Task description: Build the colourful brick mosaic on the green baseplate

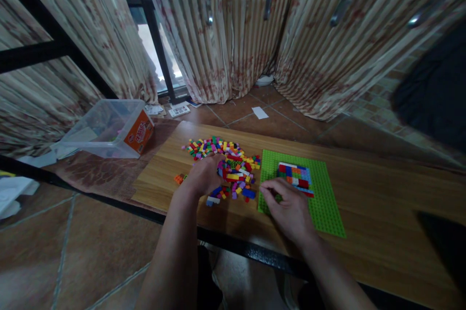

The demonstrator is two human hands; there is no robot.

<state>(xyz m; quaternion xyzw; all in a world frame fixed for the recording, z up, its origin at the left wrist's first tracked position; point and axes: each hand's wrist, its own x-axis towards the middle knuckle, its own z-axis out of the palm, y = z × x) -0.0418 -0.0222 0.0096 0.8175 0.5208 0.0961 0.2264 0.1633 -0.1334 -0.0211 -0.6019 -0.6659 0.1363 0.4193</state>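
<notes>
A loose heap of small, many-coloured toy bricks lies spread over the wooden tabletop. My left hand reaches into the heap's left side; its fingertips are hidden behind the hand and among bricks. To the right of the heap lies a green studded baseplate. On it sits a block of bricks built up in coloured rows, with white, blue, orange and red pieces. My right hand rests over the baseplate's near left part, just below the built block. Its thumb and fingers are curled together, and whatever they hold is too small to make out.
A clear plastic box with an orange label stands left of the wooden board. A few orange bricks lie apart from the heap. Black frame bars, striped curtains and a white paper on the tiles are beyond.
</notes>
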